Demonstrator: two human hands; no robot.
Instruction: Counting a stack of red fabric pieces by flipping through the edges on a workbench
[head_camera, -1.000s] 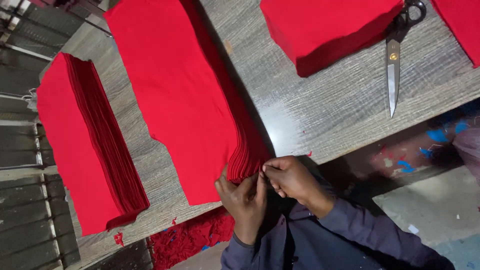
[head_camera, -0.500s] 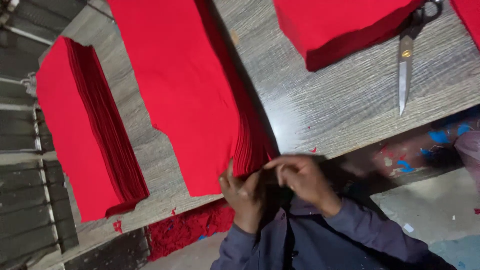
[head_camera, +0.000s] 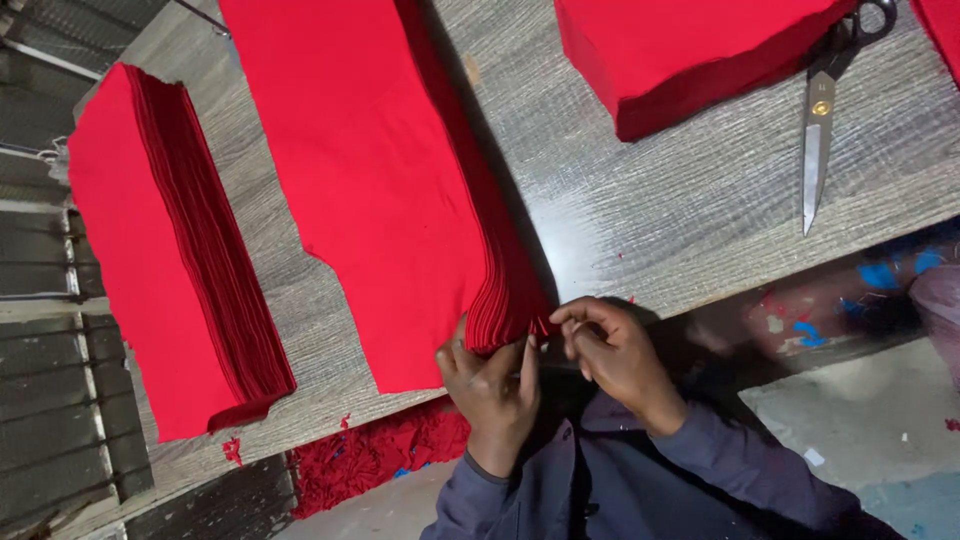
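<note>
Both hands sit a little lower against the near edge than half a second ago, and the fingers have closed in tighter on the corner of the middle stack of red fabric pieces. Left hand now presses its fingers upright against the near corner of that stack, thumb and fingertips narrow, pinching the layered edges. Right hand is curled just beside it on the right, fingertips drawn together at the same corner and touching the cloth edges; whether it holds a single layer I cannot tell. This stack lies along the middle of the grey wood-grain table, its near corner overhanging the table edge. A second red stack lies well apart to the left, a third far right, with scissors beside it. Red scraps lie below the table edge.
</note>
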